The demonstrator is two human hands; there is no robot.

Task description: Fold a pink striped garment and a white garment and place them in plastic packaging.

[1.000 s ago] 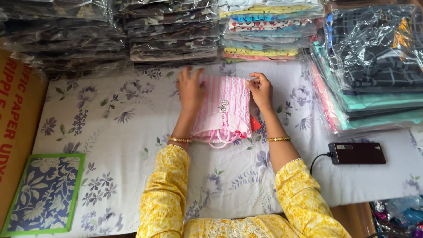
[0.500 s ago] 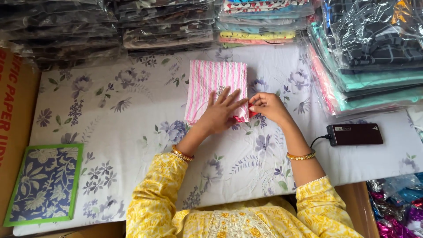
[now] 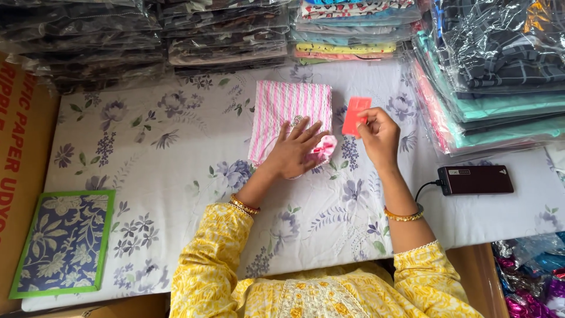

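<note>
Head view: the pink cloth (image 3: 289, 118) lies folded on the flowered sheet (image 3: 147, 171). The left hand (image 3: 294, 150) now rests flat on the near corner of the cloth, fingers spread, gripping nothing. A moment ago both hands were close together at that corner. Now they are apart. The right hand (image 3: 378, 134) has moved just to the right of the cloth, and it pinches a small red tag (image 3: 355, 116) between thumb and fingers. The tag is lifted up beside the cloth and no longer tucked at its edge. So the tag looks to have come off the cloth, while the left hand keeps the cloth still. Right of the cloth, farther off, a black box (image 3: 475, 179) sits on the sheet. Behind the cloth are stacks of bagged clothes (image 3: 353, 29).
</note>
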